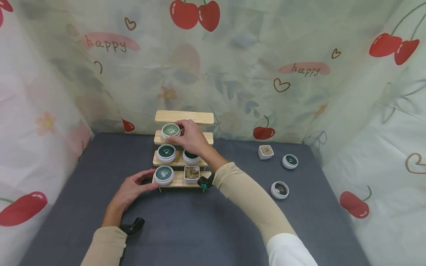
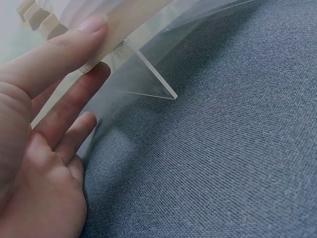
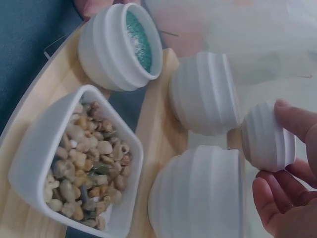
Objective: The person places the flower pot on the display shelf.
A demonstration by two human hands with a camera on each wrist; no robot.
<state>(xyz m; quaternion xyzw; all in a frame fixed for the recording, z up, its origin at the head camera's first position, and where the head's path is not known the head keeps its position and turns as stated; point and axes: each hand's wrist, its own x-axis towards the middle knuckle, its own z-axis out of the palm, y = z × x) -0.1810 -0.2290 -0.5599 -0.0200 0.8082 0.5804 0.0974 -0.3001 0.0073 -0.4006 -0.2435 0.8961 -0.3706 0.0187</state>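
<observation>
My right hand (image 1: 192, 137) grips a small round white ribbed pot (image 1: 170, 130) with green contents, at the left of the third tier of a wooden tiered stand (image 1: 184, 116). In the right wrist view, thumb and fingers lie around that pot (image 3: 267, 136). My left hand (image 1: 134, 186) holds the left end of the lowest tier, thumb in front and fingers behind; whether it also touches the round pot (image 1: 164, 175) there is unclear. Beside that pot stands a square white pot of pebbles (image 1: 192, 174). Two round pots (image 1: 166, 153) stand on the second tier, one partly hidden.
To the right on the dark grey cloth (image 1: 233, 229) stand a square pot (image 1: 266, 152) and two round pots, one farther back (image 1: 290, 161) and one nearer (image 1: 279, 190). Clear supports (image 2: 153, 69) hold up the stand. Printed curtains (image 1: 239, 74) surround the table.
</observation>
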